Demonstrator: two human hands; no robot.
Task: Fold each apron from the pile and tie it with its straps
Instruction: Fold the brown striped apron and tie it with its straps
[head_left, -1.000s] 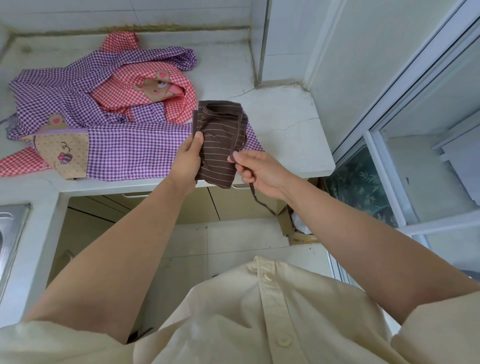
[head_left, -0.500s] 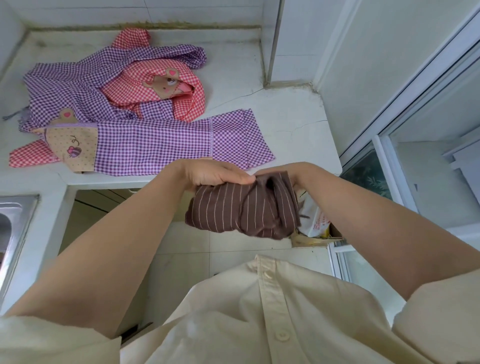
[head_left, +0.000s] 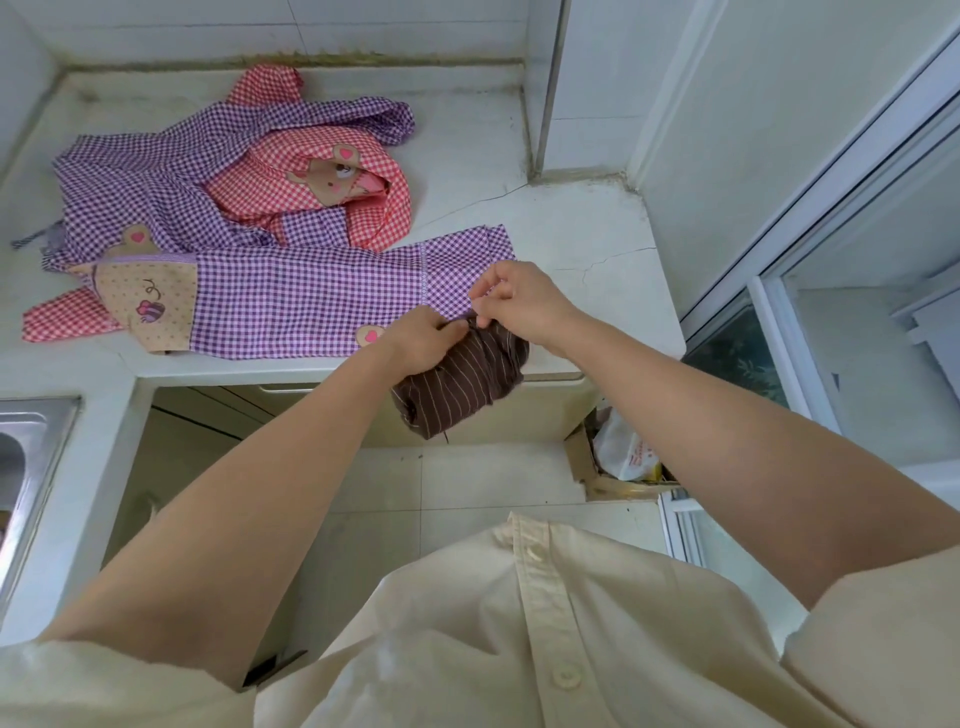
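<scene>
Brown striped cloth in hand: grips the rolled apron (head_left: 457, 387) from above with the left hand (head_left: 423, 340), fingers curled over its top end, holding it just off the near edge of the table (head_left: 597, 249). Pinches with the right hand (head_left: 519, 301), thumb and forefinger closed on what looks like a thin strap (head_left: 471, 324) right against the left fingertips, though too small to be sure. Seems to be the tying step for this one, with the folding finished. Next probably calls for drawing the knot snug while squeezing the roll so as not to let it spring open, then setting it down. Two more to fold: purple checked apron (head_left: 311, 301) spread just beyond both hands, red checked apron (head_left: 332, 176) farther past it, tangled in purple cloth. Steel sink (head_left: 31, 441) far out to the left of the left hand, contents out of sight. Cardboard box (head_left: 584, 467) on the floor below the right hand, holding a white plastic bag (head_left: 623, 452).
</scene>
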